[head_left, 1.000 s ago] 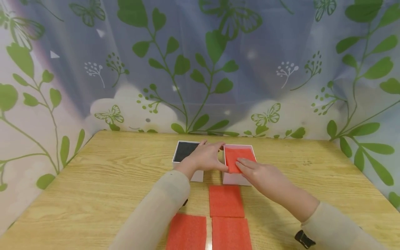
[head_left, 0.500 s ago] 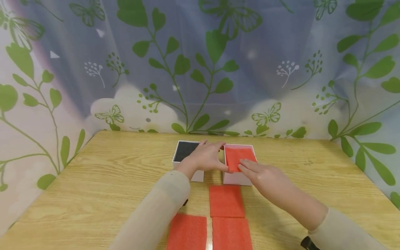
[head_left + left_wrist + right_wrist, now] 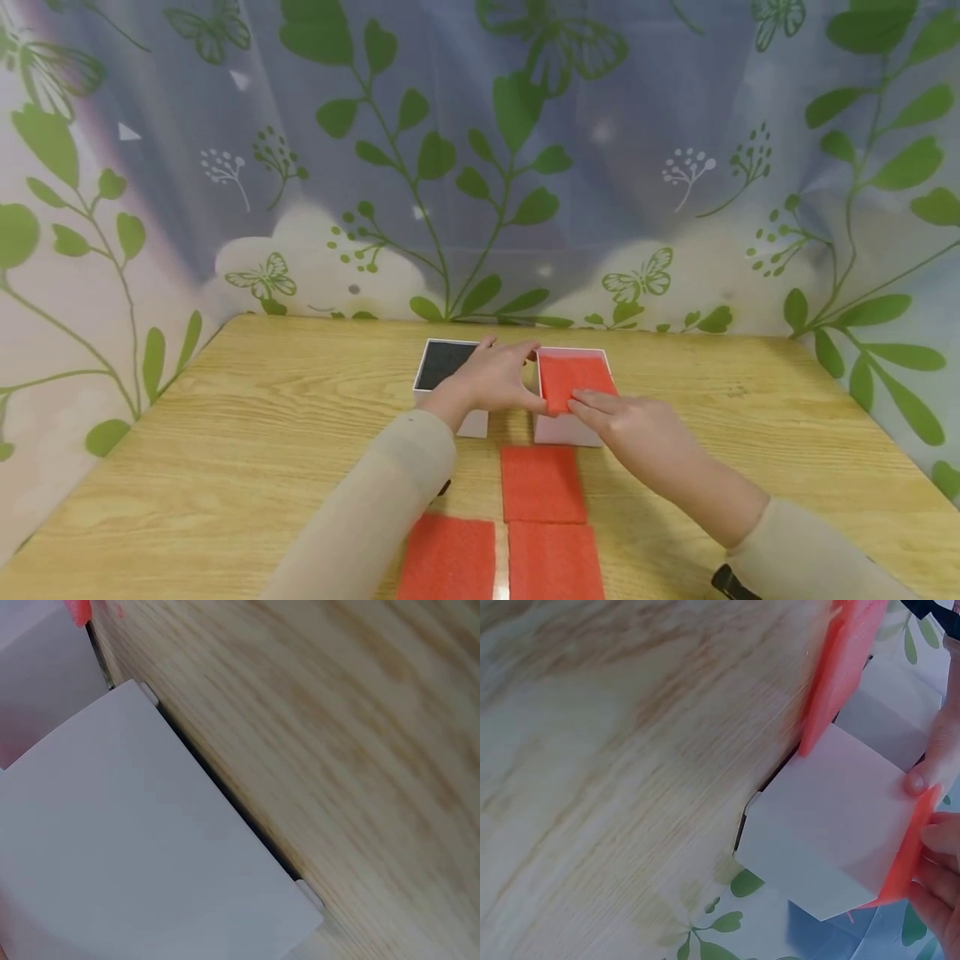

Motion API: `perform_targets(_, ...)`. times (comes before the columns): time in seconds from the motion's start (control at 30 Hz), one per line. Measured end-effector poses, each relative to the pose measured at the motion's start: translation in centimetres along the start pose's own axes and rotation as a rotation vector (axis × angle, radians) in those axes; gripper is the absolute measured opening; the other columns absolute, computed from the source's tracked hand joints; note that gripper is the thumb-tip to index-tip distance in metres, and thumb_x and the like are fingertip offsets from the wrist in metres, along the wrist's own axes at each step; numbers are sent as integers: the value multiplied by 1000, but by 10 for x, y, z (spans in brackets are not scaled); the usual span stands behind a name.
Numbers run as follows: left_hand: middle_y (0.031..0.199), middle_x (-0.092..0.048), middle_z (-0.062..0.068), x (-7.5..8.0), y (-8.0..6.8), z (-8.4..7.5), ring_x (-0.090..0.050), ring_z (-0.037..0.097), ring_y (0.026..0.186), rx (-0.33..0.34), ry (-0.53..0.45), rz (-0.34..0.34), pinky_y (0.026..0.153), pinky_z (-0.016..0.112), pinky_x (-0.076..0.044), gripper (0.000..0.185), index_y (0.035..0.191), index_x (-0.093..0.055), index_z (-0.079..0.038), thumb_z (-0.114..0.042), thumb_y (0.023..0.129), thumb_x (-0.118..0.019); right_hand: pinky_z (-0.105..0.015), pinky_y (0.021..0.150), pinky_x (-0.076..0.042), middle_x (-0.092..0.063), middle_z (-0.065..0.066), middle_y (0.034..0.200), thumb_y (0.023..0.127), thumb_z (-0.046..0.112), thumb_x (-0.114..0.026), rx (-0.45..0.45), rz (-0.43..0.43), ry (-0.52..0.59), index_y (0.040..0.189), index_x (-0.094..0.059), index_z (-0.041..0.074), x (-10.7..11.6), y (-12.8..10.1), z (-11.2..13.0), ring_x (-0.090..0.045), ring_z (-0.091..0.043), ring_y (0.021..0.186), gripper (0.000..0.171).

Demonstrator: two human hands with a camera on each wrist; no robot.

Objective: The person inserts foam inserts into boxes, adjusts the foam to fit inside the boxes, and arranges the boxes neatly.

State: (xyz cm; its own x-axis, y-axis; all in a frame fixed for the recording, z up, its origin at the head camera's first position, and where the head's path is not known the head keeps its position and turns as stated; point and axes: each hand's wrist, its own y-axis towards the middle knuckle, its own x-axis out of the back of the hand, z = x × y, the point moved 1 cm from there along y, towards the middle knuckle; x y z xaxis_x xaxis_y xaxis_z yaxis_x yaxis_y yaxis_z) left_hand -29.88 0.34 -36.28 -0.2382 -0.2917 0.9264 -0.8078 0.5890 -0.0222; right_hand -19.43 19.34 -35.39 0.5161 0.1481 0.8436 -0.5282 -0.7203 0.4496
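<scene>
A white box point(image 3: 567, 431) stands at the far middle of the table, with a red cloth square point(image 3: 562, 379) lying in its open top and over its front rim. My left hand point(image 3: 491, 375) holds the box's left side, thumb at the near corner and fingers toward the back corner. My right hand point(image 3: 637, 425) presses the cloth near the front rim with straight fingers, also seen as fingers point(image 3: 939, 862) in the right wrist view. A second white box point(image 3: 474, 423) with a dark top point(image 3: 442, 363) stands left, partly behind my left hand; its wall point(image 3: 142, 825) fills the left wrist view.
Three more red cloth squares lie flat in front: one behind point(image 3: 542, 483), two nearer, at left point(image 3: 450, 558) and right point(image 3: 555, 560). The wooden table point(image 3: 285, 417) ends at a leaf-patterned curtain point(image 3: 465, 167).
My right fingers have shifted slightly along the cloth near the box's front rim, and the right forearm moved a little out and back. The left hand and both boxes stay put.
</scene>
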Motion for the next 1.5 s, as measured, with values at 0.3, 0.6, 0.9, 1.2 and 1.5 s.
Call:
perform_targets(0.3, 132, -51, -4, 1, -1, -2, -48, 11, 120, -15, 31, -7, 112, 41, -5, 100, 146, -31, -15, -64, 69, -69, -28, 53, -53, -68, -8, 106, 65, -8, -78, -29, 1, -12, 111, -69, 5, -5, 2, -3, -68, -19, 87, 49)
perform_targets(0.6, 133, -51, -3, 2, -2, 0, -47, 12, 121, -17, 35, -10, 112, 42, -6, 103, 146, -30, -13, -68, 68, -67, -30, 59, -55, -68, -8, 107, 68, -9, -75, -42, 15, -2, 111, -69, 4, -8, 9, -4, -67, -20, 91, 45)
perform_targets(0.9, 134, -50, -2, 0, -2, 0, -47, 12, 121, -16, 16, 2, 112, 42, -5, 103, 147, -29, -12, -68, 68, -67, -30, 54, -54, -68, -8, 107, 69, -9, -75, -67, 36, 1, 111, -69, 5, -10, 10, -6, -67, -20, 89, 44)
perform_targets(1.2, 135, -49, -3, 0, -3, -2, -46, 11, 123, -19, 23, 5, 112, 43, -5, 102, 146, -30, -13, -68, 69, -67, -28, 48, -51, -67, -6, 108, 70, -11, -73, -92, 68, 12, 110, -69, 6, -14, 11, -7, -68, -20, 86, 44)
perform_targets(1.5, 134, -50, -3, 1, -4, 0, -47, 11, 121, -12, 14, -4, 112, 42, -6, 103, 146, -31, -14, -69, 68, -67, -26, 50, -50, -66, -9, 103, 72, -3, -72, -72, -13, 99, 105, -70, 3, -16, 10, -9, -67, -20, 78, 33)
